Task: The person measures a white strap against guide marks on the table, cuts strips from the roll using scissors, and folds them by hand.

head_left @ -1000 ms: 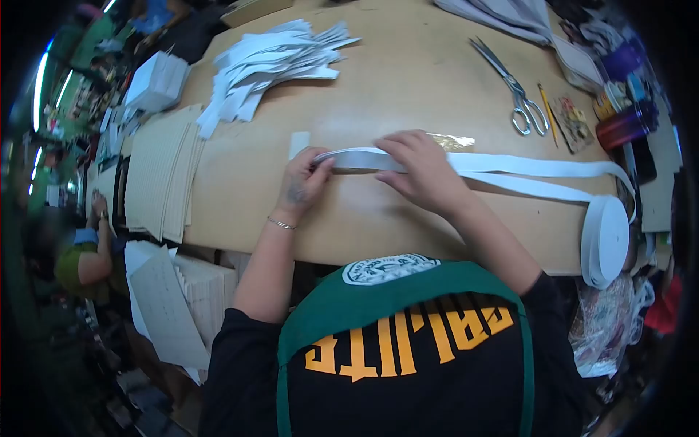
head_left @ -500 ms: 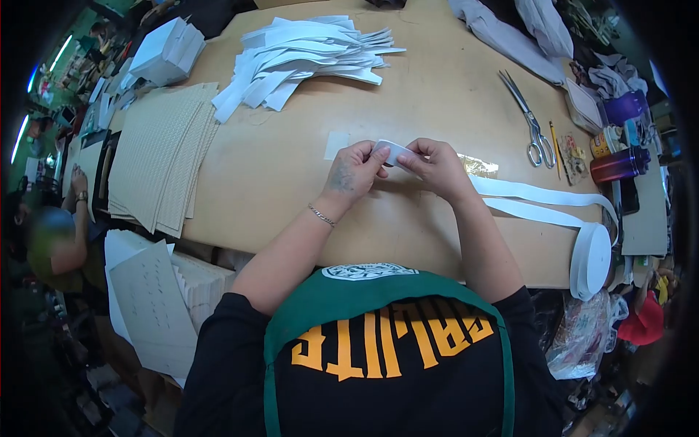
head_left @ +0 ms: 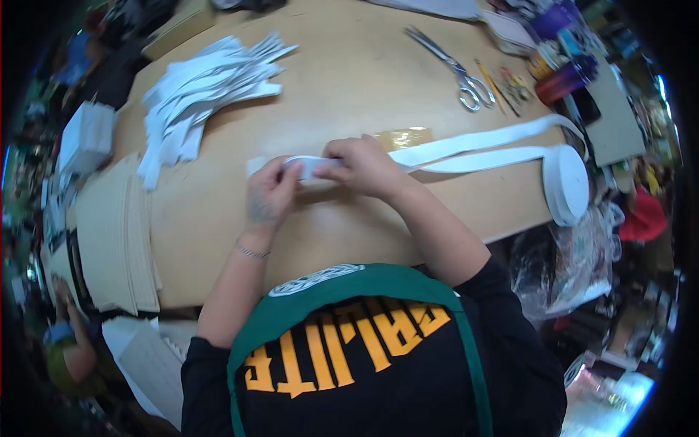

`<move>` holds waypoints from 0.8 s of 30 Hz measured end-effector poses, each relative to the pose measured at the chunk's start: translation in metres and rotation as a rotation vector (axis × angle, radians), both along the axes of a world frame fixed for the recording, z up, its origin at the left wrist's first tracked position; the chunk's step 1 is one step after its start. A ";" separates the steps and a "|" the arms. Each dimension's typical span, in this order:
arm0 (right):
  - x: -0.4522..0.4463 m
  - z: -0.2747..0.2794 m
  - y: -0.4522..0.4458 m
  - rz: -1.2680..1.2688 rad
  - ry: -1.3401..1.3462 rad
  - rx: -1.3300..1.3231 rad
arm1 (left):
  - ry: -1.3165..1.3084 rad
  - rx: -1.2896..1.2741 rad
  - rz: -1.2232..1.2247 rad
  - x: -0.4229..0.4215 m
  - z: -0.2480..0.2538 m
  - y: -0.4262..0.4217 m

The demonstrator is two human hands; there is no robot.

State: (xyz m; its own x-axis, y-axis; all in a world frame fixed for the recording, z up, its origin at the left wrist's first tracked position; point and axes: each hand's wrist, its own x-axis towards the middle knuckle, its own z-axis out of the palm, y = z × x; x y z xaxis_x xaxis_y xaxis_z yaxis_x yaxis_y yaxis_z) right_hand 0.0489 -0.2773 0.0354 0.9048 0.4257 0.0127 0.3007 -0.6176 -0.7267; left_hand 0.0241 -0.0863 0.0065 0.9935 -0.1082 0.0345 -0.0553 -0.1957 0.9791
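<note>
Between my two hands is a white band (head_left: 309, 167), flat and wide like elastic or webbing tape. My left hand (head_left: 269, 191) pinches its left end with thumb and fingers. The fingers of my right hand (head_left: 362, 167) are closed on the other end. To the right, a roll of white band (head_left: 566, 185) lies with two lengths (head_left: 484, 158) running from it toward my right wrist. Whether they join the piece I hold is hidden by my hand. A small pale square (head_left: 256, 165) sits on the table beside my left hand, and a gold, shiny piece (head_left: 404, 139) beyond the right one.
Cut white strips (head_left: 207, 95) are piled at the back left, near a stack of cream sheets (head_left: 115, 237) and a white box (head_left: 87, 138). Scissors (head_left: 455, 69), a pencil (head_left: 490, 81) and a purple-red bottle (head_left: 568, 79) lie back right. Another person (head_left: 73, 349) sits at far left.
My view has turned, so the table's things appear shifted and tilted. My hands have drawn slightly apart, and more of the white band shows between them.
</note>
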 end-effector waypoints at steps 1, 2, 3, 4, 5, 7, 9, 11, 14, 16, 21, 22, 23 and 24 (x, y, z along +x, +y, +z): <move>-0.003 0.003 -0.006 0.025 -0.068 -0.069 | 0.038 -0.082 0.026 -0.001 0.000 0.000; -0.004 0.002 -0.018 0.008 -0.127 -0.112 | 0.072 -0.117 0.046 -0.001 0.000 0.001; -0.004 -0.001 -0.036 -0.001 -0.185 -0.151 | 0.106 -0.149 0.075 -0.001 0.000 0.002; -0.004 -0.003 -0.054 -0.002 -0.243 -0.188 | 0.141 -0.179 0.113 -0.001 0.000 0.003; -0.002 0.000 -0.075 -0.014 -0.184 -0.276 | 0.157 -0.190 0.129 -0.001 -0.002 0.001; -0.003 0.013 -0.121 -0.060 -0.076 -0.418 | 0.189 -0.217 0.169 0.000 -0.008 -0.002; -0.006 0.013 -0.163 -0.142 -0.029 -0.489 | 0.218 -0.210 0.201 0.000 -0.010 -0.005; -0.009 0.004 -0.191 -0.204 -0.027 -0.514 | 0.234 -0.197 0.227 -0.001 -0.013 -0.005; -0.012 -0.006 -0.212 -0.256 0.028 -0.550 | 0.239 -0.147 0.257 -0.003 -0.013 -0.004; -0.013 -0.014 -0.221 -0.272 -0.036 -0.603 | 0.242 -0.102 0.248 -0.004 -0.008 -0.005; -0.021 -0.019 -0.270 -0.389 -0.390 -0.415 | 0.192 -0.101 0.233 -0.004 -0.015 -0.001; -0.018 -0.016 -0.293 -0.640 -0.402 -0.541 | 0.202 -0.105 0.224 -0.005 -0.013 0.000; -0.020 -0.010 -0.323 -0.887 -0.407 -0.660 | 0.213 -0.105 0.222 -0.006 -0.011 0.002; -0.024 0.006 -0.349 -1.048 -0.283 -0.732 | 0.222 -0.106 0.210 -0.007 -0.011 0.003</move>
State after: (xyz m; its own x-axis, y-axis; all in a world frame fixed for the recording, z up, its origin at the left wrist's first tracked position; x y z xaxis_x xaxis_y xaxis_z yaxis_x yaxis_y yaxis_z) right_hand 0.0245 -0.6263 0.0414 0.8127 -0.4850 0.3229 -0.4744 -0.8726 -0.1165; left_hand 0.0176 -0.0834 -0.0043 0.9783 0.0927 -0.1851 0.1924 -0.0766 0.9783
